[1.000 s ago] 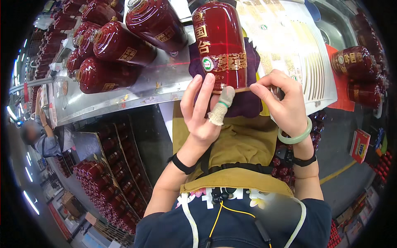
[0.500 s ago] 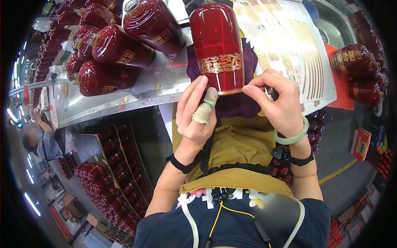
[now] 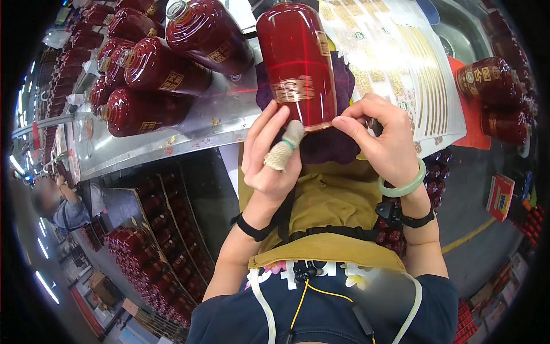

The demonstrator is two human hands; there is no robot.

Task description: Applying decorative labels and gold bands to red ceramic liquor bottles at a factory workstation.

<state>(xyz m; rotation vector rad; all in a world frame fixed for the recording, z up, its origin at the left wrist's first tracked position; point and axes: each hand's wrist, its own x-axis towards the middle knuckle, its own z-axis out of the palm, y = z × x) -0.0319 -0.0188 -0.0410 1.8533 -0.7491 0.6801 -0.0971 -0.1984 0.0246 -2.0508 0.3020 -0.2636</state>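
A dark red glass bottle (image 3: 295, 49) lies on a purple cloth (image 3: 326, 149), its base toward me. Its gold ornamental label (image 3: 292, 90) shows near the base, smeared by motion, and a small gold label (image 3: 323, 43) shows on its right side. My left hand (image 3: 272, 152) grips the base's left side, fingers along the glass. Its thumb wears a cloth finger cover (image 3: 283, 150) tied with a green band. My right hand (image 3: 387, 135) is curled closed, thumb and forefinger tips at the base's right edge. Something dark shows inside its fingers, too hidden to name.
Several red bottles (image 3: 166, 71) lie on the metal table (image 3: 172, 123) at left. Sheets of gold decals (image 3: 401, 69) cover its right part. Other bottles (image 3: 487, 80) lie beyond, near a metal sink (image 3: 461, 26). Stacked bottles (image 3: 146, 264) stand below left; a person (image 3: 66, 206) is farther off.
The lying bottle has rolled about its length: its ornamental label has shifted left and a small gold label has appeared on the right side. Both hands stay nearly in place.
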